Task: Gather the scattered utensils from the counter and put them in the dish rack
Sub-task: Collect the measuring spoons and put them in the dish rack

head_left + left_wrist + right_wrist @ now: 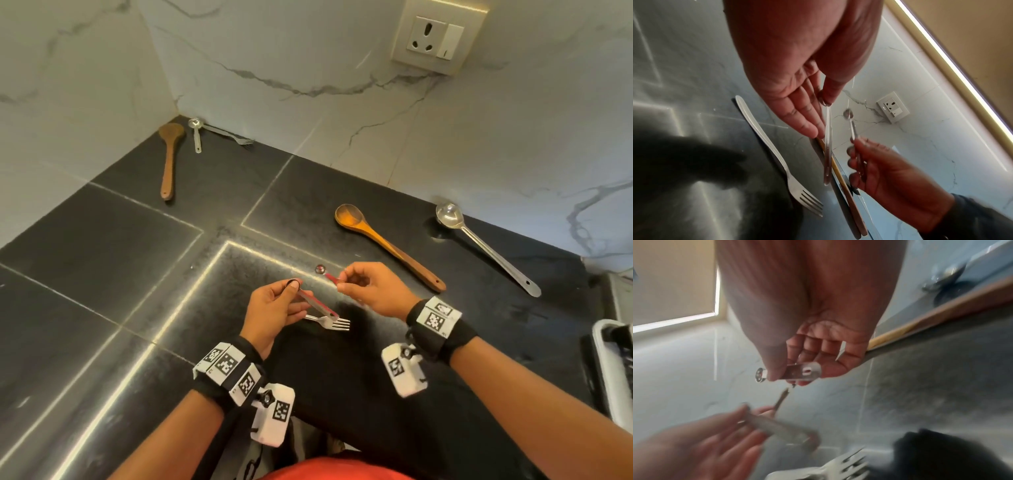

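Observation:
My left hand (pixel 291 291) pinches a small steel measuring spoon (pixel 317 305) near its bowl, with the flat handle pointing right. My right hand (pixel 346 279) pinches the handle of a second small measuring spoon (pixel 322 269) just above the black counter. In the right wrist view, thumb and fingers clamp that flat handle (pixel 803 373). A steel fork (pixel 330 322) lies on the counter below my left hand, and it also shows in the left wrist view (pixel 777 154). A light wooden spoon (pixel 387 246) and a long steel ladle (pixel 486 250) lie to the right.
In the far corner lie a dark wooden spoon (pixel 169 161), a small steel spoon (pixel 196 135) and another fork (pixel 229 134). A wall socket (pixel 436 37) sits on the marble backsplash. A white object (pixel 606 363) shows at the right edge.

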The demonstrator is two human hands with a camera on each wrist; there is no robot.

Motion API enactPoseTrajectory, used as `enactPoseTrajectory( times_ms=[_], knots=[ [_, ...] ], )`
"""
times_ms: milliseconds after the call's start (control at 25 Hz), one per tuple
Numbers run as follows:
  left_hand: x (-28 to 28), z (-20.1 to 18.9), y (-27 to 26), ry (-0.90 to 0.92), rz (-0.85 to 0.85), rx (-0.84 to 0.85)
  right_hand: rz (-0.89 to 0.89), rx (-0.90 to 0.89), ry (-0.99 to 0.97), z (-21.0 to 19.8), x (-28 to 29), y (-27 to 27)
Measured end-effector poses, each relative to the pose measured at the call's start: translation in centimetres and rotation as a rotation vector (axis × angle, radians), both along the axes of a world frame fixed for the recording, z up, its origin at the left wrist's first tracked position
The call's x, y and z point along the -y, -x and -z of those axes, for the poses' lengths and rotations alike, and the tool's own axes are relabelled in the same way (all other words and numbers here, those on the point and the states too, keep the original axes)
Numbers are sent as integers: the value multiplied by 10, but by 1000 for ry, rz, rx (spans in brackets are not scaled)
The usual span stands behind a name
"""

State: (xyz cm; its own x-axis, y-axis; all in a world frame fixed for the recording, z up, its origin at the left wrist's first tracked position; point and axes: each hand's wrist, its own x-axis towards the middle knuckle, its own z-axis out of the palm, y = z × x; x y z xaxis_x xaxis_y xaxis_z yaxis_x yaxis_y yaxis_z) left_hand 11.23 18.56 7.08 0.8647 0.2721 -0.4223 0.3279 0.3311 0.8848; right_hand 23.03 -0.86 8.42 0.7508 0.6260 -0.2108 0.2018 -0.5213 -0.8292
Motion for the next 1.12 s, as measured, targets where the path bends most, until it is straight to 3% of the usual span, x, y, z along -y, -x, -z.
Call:
enactPoseTrajectory(
  times_ms=[160,360,600,760,960,1120],
  knots=[
    [9,-6,-3,135,-53,-1,-26,8,-162,0,-33,24],
    [10,-4,-4,224,-145,-20,-111,-27,-100,7,-30,15],
    [18,1,-13,-125,-122,47,-116,-36,-94,11,-29,-3],
    [13,2,-32,-256,-159,67,-172,-30,-80,4,-44,-9],
    [-33,3,-70,-441,-48,9,-95,92,-16,5,-79,-41],
    [-97,6,-123,-736,107,-104,-2,181,185,21,-113,-82]
  ],
)
